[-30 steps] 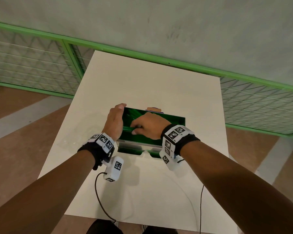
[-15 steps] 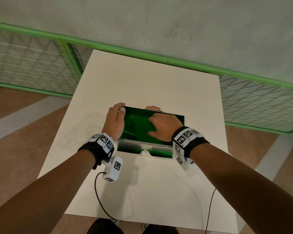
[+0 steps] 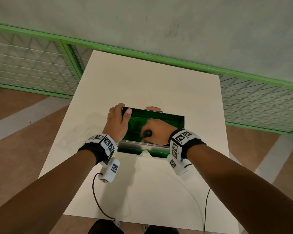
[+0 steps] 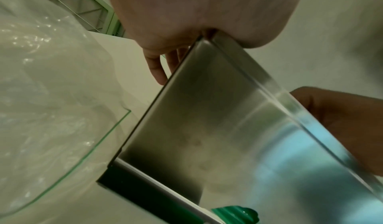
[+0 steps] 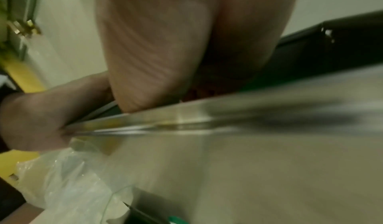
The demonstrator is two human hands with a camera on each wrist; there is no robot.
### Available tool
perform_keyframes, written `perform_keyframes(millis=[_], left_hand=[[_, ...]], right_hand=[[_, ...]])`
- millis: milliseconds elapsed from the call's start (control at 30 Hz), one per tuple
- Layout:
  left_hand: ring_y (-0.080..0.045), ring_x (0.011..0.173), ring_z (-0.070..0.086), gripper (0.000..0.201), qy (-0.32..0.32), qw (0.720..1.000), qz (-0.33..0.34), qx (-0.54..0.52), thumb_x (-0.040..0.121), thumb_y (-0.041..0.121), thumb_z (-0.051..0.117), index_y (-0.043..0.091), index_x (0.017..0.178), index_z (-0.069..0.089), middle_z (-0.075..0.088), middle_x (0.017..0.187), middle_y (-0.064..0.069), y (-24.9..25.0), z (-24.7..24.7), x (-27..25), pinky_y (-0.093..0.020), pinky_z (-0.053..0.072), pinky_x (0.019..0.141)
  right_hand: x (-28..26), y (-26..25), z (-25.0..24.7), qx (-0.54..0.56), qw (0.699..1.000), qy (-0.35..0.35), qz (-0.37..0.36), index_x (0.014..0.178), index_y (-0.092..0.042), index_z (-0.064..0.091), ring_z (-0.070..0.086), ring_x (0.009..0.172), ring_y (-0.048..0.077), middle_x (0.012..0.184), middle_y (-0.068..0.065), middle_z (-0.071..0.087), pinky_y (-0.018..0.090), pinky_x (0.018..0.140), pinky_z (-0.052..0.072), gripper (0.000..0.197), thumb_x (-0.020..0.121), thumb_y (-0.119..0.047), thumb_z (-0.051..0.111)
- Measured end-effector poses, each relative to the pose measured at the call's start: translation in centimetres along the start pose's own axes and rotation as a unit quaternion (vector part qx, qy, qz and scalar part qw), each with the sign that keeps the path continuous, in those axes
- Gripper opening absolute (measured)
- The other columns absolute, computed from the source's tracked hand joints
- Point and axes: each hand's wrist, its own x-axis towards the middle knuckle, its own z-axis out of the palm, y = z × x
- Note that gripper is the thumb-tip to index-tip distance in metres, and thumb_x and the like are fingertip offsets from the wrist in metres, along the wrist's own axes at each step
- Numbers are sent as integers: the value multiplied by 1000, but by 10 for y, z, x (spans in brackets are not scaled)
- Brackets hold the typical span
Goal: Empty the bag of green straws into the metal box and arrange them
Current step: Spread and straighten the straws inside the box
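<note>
Metal box [image 3: 182, 123], 1, green straws [image 3: 137, 127] inside, 2 hands

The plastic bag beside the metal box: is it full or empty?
Empty. The clear plastic bag lies slack on the table left of the metal box, with no straws inside it.

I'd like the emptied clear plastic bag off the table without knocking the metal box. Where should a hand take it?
Pinch the clear plastic bag at its crumpled bulk, coming from the table's left edge. It lies limp and flat beside the shiny metal box, whose left end the left hand grips, so keep off the green-edged mouth.
</note>
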Motion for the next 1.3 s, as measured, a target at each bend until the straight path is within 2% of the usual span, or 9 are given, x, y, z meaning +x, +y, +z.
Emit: perform_keyframes(millis=[133, 267, 367, 433, 600, 766, 900, 1066, 1300], left_hand=[[-30, 136, 40, 56, -2, 1000, -5, -20, 101, 59, 24, 27, 146, 34, 38, 143, -10, -4, 1, 1, -46, 34, 113], [-29, 131, 45, 53, 5, 999, -3, -36, 101, 58, 23, 29, 144, 36, 40, 139, -9, -6, 1, 0, -45, 35, 112], [-29, 128, 47, 52, 7, 999, 0, -36, 101, 59, 22, 30, 142, 37, 42, 136, -9, -7, 2, 1, -47, 37, 111], [-30, 128, 46, 52, 8, 999, 2, -36, 101, 59, 22, 30, 141, 37, 43, 134, -8, -7, 2, 2, -48, 37, 111], [-29, 129, 45, 52, 8, 999, 1, -39, 101, 59, 23, 30, 141, 38, 44, 133, -8, -8, 2, 2, -47, 36, 112], [-28, 129, 45, 52, 13, 999, 3, -43, 100, 59, 24, 29, 140, 39, 44, 133, -8, -9, 3, 3, -46, 36, 112], [-28, 128, 46, 52, 13, 999, 2, -41, 100, 59, 24, 30, 141, 39, 44, 133, -7, -10, 3, 3, -44, 35, 111], [-28, 129, 46, 52, 16, 999, 2, -39, 100, 58, 25, 28, 141, 39, 44, 134, -9, -8, 3, 1, -44, 36, 111], [-31, 128, 48, 43, 9, 1000, -8, -28, 103, 44, 38, 29, 143, 37, 43, 135, -11, -7, 2, 4, -50, 41, 110]], right_hand=[[8, -5, -1, 2, 995, -88, 44, 109, -22, 76, 66, 93, 21, 103, 0, 71, 29, 81, 50, 23, 93, -12, 63], [9, -8, -7, -30, 999, -32, 7, 103, -19, 76, 64, 100, 24, 106, 2, 65, 42, 88, 56, 24, 92, -5, 60], [9, -1, -7, -60, 996, 66, -3, 129, -14, 65, 58, 117, 26, 132, 8, 56, 43, 97, 52, 38, 92, -6, 62], [9, 4, -2, -90, 995, 41, 27, 143, -9, 51, 57, 123, 30, 143, 12, 52, 46, 99, 53, 54, 91, -7, 64], [3, 12, 8, -111, 993, 25, 37, 140, -11, 55, 62, 111, 34, 125, 12, 59, 49, 90, 55, 52, 90, 4, 58], [-5, 16, 1, -69, 997, 19, 30, 146, -13, 51, 57, 123, 30, 134, 11, 60, 46, 102, 50, 53, 95, -21, 65], [-12, 21, -1, -84, 994, 33, 62, 138, -15, 54, 61, 113, 29, 125, 8, 59, 46, 91, 55, 52, 94, -40, 65], [-17, 22, 7, -88, 992, 79, 47, 141, -15, 52, 52, 121, 28, 134, 9, 53, 45, 99, 51, 51, 94, -28, 68], [-15, 15, 2, -49, 994, 12, 95, 117, -21, 71, 65, 108, 30, 121, 7, 67, 46, 93, 55, 24, 95, -14, 63]])
